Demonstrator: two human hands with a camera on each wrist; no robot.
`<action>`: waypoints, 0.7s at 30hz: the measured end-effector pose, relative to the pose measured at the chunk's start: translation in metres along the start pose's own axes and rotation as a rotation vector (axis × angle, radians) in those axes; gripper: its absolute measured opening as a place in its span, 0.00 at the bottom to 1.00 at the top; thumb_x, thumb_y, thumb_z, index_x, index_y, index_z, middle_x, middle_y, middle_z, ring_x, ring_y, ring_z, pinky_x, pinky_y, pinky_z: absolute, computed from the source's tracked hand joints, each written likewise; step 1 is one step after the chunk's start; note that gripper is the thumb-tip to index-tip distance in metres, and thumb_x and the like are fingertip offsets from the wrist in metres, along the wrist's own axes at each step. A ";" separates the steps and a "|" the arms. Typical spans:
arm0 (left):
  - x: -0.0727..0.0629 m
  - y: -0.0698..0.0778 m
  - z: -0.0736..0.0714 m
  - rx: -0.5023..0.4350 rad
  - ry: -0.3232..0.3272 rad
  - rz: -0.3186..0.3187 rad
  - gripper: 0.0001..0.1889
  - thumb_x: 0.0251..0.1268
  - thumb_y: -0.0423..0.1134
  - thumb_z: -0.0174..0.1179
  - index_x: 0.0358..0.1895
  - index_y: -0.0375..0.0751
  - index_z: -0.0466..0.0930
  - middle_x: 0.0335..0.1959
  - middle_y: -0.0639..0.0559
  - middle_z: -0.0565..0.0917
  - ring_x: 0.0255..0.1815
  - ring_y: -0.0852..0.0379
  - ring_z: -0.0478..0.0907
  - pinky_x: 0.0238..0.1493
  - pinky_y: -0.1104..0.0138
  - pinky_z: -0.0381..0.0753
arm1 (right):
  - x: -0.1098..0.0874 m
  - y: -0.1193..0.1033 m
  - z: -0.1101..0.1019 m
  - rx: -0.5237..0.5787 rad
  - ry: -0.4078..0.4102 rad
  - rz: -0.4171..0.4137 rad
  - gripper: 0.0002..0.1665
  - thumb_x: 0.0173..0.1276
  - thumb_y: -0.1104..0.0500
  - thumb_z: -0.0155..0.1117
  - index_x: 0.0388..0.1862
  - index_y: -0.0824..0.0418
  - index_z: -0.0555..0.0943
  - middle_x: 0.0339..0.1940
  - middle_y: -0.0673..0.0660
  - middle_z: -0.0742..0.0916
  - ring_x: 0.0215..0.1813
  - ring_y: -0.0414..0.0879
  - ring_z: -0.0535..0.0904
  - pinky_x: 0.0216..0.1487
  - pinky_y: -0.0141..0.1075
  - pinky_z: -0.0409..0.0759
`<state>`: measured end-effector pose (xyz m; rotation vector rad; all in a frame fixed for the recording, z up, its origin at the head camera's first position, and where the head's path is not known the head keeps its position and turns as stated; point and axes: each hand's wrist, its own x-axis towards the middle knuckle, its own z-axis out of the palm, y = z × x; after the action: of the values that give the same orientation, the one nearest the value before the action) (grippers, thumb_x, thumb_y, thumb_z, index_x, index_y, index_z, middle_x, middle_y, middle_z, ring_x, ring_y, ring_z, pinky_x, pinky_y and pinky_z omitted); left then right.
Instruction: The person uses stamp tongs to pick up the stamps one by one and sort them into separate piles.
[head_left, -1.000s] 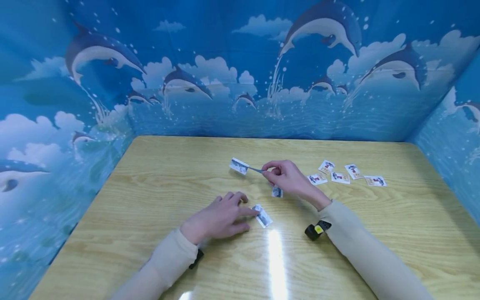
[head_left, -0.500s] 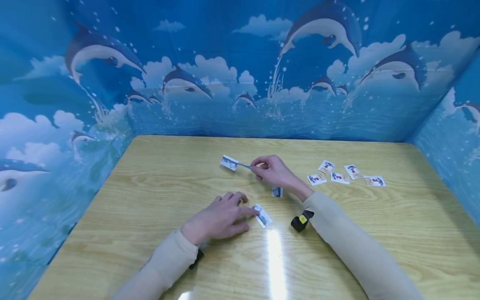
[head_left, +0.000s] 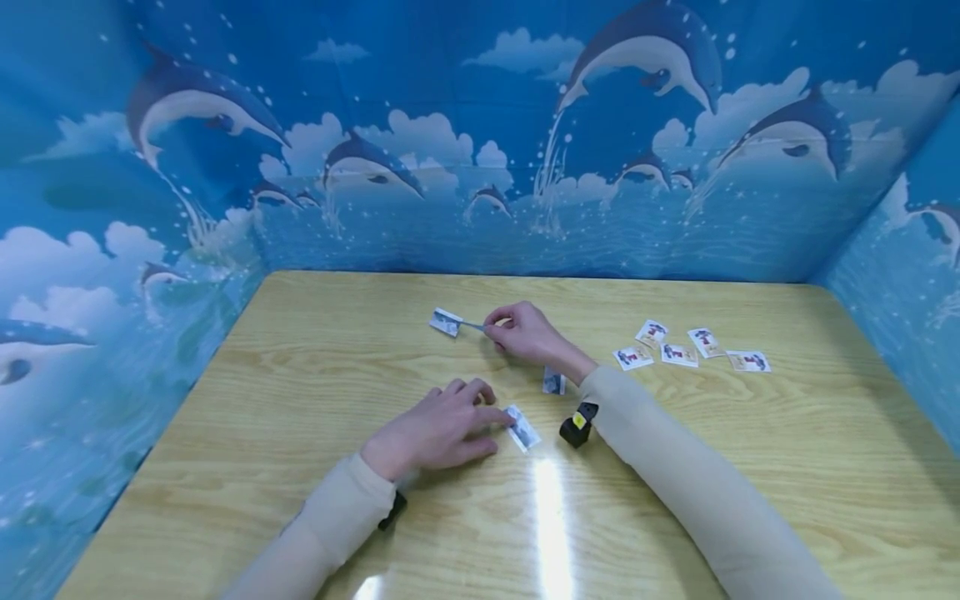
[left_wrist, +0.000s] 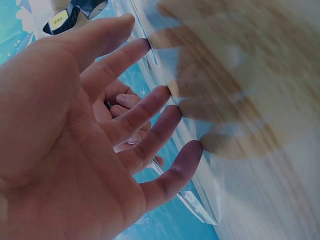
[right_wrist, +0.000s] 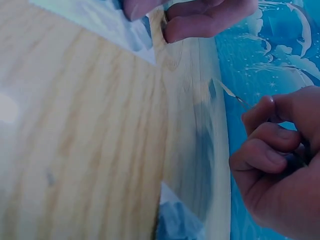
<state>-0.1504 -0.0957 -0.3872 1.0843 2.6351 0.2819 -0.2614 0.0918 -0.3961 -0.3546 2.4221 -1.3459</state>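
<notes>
My right hand [head_left: 525, 333] pinches a pair of slim metal tweezers [head_left: 472, 325] between thumb and fingertips. At their tip hangs a small flat packet [head_left: 446, 322], white with a grey-blue print, just above the far half of the table. The left hand [head_left: 446, 425] rests on the tabletop on its fingertips, fingers spread. Its index finger touches the corner of a second packet [head_left: 522, 428]. A third packet [head_left: 554, 382] lies under the right wrist, partly covered by it. In the right wrist view the tweezers [right_wrist: 242, 102] and the right hand [right_wrist: 280, 160] appear from the side.
Several small packets with red and blue print [head_left: 679, 355] lie at the right of the wooden table [head_left: 315, 350]. A blue dolphin-print cloth [head_left: 420, 233] stands behind its far edge. Glare streaks the near tabletop.
My right hand has moved left and slightly away from me, carrying the packet in the tweezers with it. The left hand has stayed almost still, its index finger on the near packet.
</notes>
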 end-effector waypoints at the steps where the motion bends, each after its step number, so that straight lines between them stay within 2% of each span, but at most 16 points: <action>1: 0.000 -0.001 0.000 0.002 -0.003 -0.001 0.22 0.74 0.53 0.60 0.69 0.60 0.78 0.66 0.45 0.75 0.60 0.46 0.74 0.57 0.48 0.80 | 0.001 -0.001 0.000 -0.006 0.002 -0.001 0.16 0.79 0.55 0.56 0.56 0.61 0.84 0.28 0.60 0.86 0.22 0.40 0.69 0.26 0.32 0.65; 8: 0.001 -0.003 -0.001 0.019 -0.003 -0.002 0.23 0.75 0.53 0.59 0.70 0.60 0.77 0.65 0.47 0.75 0.57 0.48 0.74 0.55 0.49 0.80 | 0.010 -0.007 0.001 -0.045 0.008 0.000 0.17 0.78 0.56 0.56 0.56 0.63 0.84 0.28 0.59 0.86 0.21 0.40 0.70 0.25 0.31 0.65; 13: 0.001 -0.004 -0.001 0.021 0.004 0.008 0.22 0.75 0.53 0.59 0.69 0.60 0.77 0.64 0.47 0.75 0.56 0.49 0.74 0.54 0.50 0.80 | 0.015 -0.005 0.005 -0.048 0.013 0.029 0.17 0.77 0.57 0.57 0.55 0.64 0.84 0.32 0.58 0.87 0.26 0.41 0.77 0.28 0.29 0.72; 17: 0.002 -0.004 0.000 0.020 0.004 0.009 0.22 0.75 0.53 0.59 0.69 0.60 0.77 0.64 0.47 0.75 0.57 0.49 0.74 0.55 0.49 0.80 | 0.017 -0.004 0.009 -0.092 0.026 0.032 0.15 0.76 0.57 0.59 0.53 0.64 0.85 0.37 0.57 0.87 0.29 0.42 0.79 0.31 0.29 0.76; 21: 0.003 -0.004 0.001 0.011 -0.004 -0.002 0.23 0.75 0.53 0.59 0.70 0.61 0.77 0.65 0.47 0.75 0.58 0.48 0.74 0.57 0.48 0.79 | 0.016 -0.005 0.011 -0.156 0.042 0.018 0.14 0.75 0.56 0.60 0.50 0.63 0.86 0.36 0.57 0.88 0.28 0.41 0.77 0.30 0.29 0.74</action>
<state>-0.1548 -0.0962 -0.3893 1.0844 2.6368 0.2647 -0.2714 0.0741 -0.4003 -0.3462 2.5665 -1.1705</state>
